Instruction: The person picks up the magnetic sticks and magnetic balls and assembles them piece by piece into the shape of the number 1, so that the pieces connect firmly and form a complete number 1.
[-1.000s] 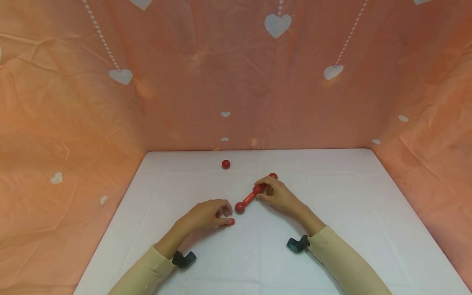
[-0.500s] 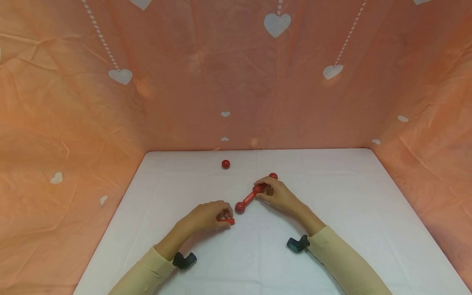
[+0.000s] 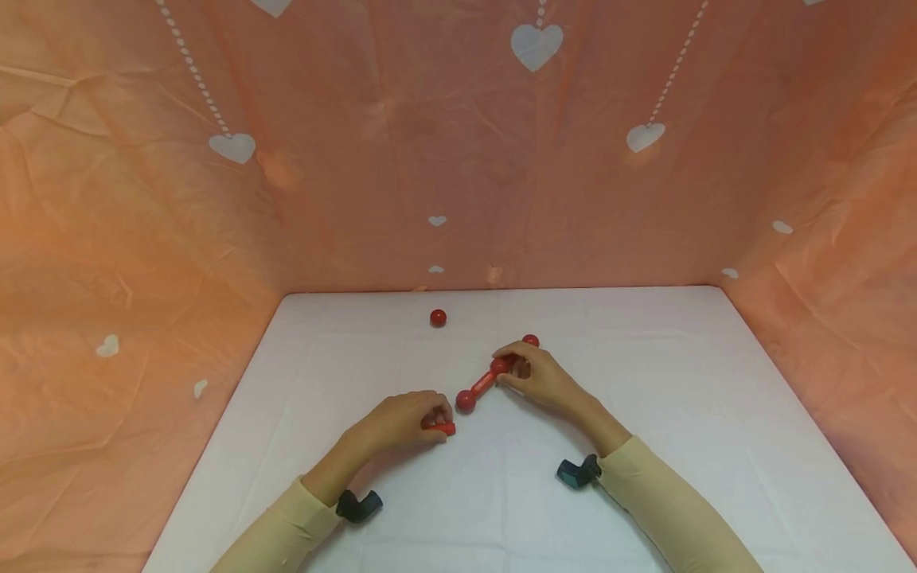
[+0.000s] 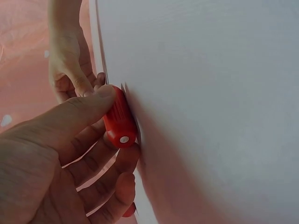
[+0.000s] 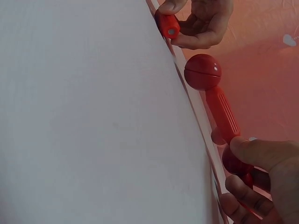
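Note:
In the head view my left hand [image 3: 394, 420] pinches a short red rod [image 4: 120, 119] between thumb and fingers, low over the white table. A pale round dot marks the rod's end in the left wrist view. To the right, my right hand [image 3: 544, 383] grips a joined chain of red balls and rods around its middle ball [image 5: 235, 161]. From there a ridged red rod [image 5: 223, 114] runs to an end ball [image 5: 202, 72], which lies just beyond the left hand's rod. A further ball [image 3: 530, 341] shows past the right fingers; the part between is mostly hidden by the hand.
A single red ball [image 3: 438, 318] lies near the back edge of the white table [image 3: 645, 366]. Orange sheeting with white hearts [image 3: 537, 48] stands behind the table and along both sides. Dark wrist cameras [image 3: 360, 506] sit at both sleeve cuffs.
The left fingers have come down and closed on the small red rod, tilting it slightly. My right hand and the chain it grips have stayed in place.

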`<act>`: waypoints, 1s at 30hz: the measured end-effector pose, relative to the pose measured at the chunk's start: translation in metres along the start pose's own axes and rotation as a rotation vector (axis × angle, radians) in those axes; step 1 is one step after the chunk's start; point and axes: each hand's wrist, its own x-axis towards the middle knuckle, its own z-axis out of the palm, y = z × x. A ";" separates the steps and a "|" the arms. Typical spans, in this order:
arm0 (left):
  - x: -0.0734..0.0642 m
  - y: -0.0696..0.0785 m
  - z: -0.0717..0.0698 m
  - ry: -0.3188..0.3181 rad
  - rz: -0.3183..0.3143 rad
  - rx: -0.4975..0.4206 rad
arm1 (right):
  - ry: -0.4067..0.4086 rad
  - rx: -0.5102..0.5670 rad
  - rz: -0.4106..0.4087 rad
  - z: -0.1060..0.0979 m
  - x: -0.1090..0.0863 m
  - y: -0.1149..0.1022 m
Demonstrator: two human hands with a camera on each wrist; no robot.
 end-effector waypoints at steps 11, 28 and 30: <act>0.001 -0.002 -0.002 0.015 -0.019 -0.067 | 0.007 0.032 0.010 0.000 0.001 0.005; 0.003 -0.007 -0.005 0.044 -0.080 -0.208 | 0.045 0.039 0.012 -0.002 0.001 0.004; 0.003 -0.008 -0.004 0.049 -0.087 -0.208 | 0.050 0.040 0.005 -0.002 0.001 0.004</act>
